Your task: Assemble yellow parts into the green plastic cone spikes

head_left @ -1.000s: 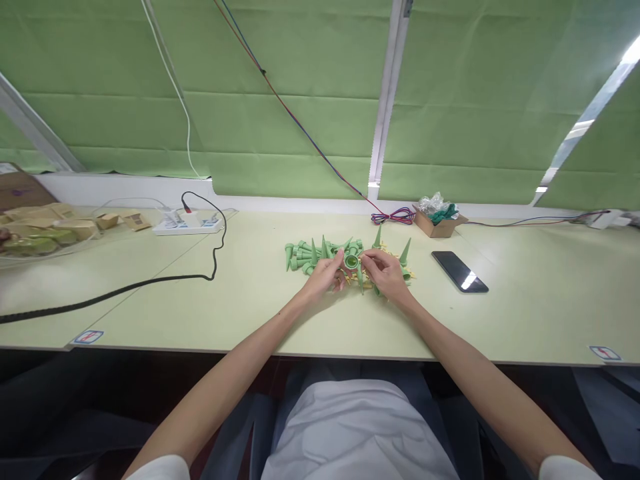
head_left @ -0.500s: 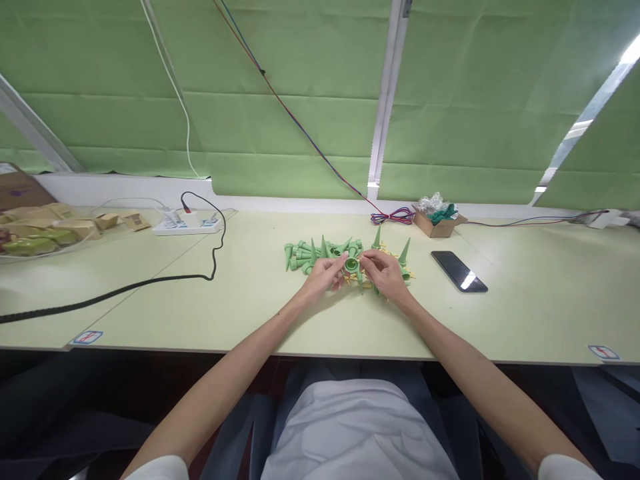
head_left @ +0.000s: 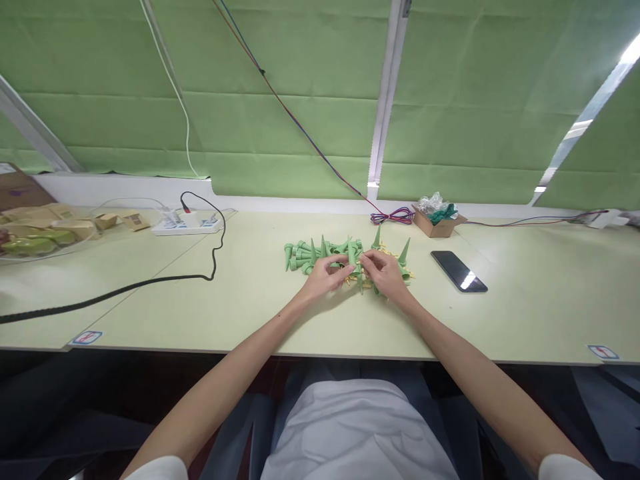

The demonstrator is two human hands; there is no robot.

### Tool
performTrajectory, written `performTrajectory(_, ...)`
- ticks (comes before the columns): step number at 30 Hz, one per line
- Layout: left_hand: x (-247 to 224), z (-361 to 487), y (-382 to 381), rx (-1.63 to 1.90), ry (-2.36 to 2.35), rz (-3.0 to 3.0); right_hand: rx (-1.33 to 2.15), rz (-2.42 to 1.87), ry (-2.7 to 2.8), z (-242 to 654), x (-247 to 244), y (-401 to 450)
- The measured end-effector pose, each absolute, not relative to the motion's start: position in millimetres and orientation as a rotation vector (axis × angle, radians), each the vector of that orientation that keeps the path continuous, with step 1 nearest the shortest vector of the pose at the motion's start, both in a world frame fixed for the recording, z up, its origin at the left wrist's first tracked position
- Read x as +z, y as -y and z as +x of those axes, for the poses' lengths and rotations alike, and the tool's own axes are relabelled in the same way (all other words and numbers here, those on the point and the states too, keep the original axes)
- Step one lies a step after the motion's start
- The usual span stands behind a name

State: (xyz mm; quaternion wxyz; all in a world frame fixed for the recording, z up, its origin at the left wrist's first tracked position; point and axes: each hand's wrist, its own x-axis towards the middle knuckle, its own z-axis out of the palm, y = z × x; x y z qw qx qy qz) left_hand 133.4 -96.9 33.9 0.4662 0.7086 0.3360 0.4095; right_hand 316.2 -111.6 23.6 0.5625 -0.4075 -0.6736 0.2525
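Between the fingers of my left hand [head_left: 325, 275] is a green plastic cone-shaped spike [head_left: 351, 252], its narrow end pointing up and away. My right hand [head_left: 384, 272] is pinched close beside the spike's right side; whatever sits in its fingertips is too small to make out. To the left and behind lies a pile of similar green spikes [head_left: 304, 255], some standing on their wide ends. Around my right hand more green spikes [head_left: 404, 253] stand among small yellow pieces [head_left: 385, 249] scattered on the table.
A black phone [head_left: 459, 271] lies to the right. Behind it stands a small cardboard box [head_left: 434, 227] with clear plastic and green material, beside coiled wires [head_left: 393, 216]. At the left are a power strip [head_left: 187, 227], a thick black cable [head_left: 125, 285] and wrapped packages [head_left: 45, 233].
The spike in my left hand has turned: its round open end faced me before, and now its side shows with the tip up. My right hand has barely moved.
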Motion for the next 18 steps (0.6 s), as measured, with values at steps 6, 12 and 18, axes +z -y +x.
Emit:
performTrajectory(6, 31.5, 135.1, 97.7, 1.104, -0.870, 1.916, 0.602, -0.987, 1.577, 316.8, 24.4, 110.9)
performTrajectory(12, 24.1, 135.4, 94.0, 1.134, -0.873, 2.014, 0.646, -1.000, 1.548, 317.3, 22.6, 108.3)
performTrajectory(18, 20.3, 135.5, 90.9, 1.204, -0.832, 2.144, 0.705, -1.013, 1.520, 318.0, 20.2, 105.7)
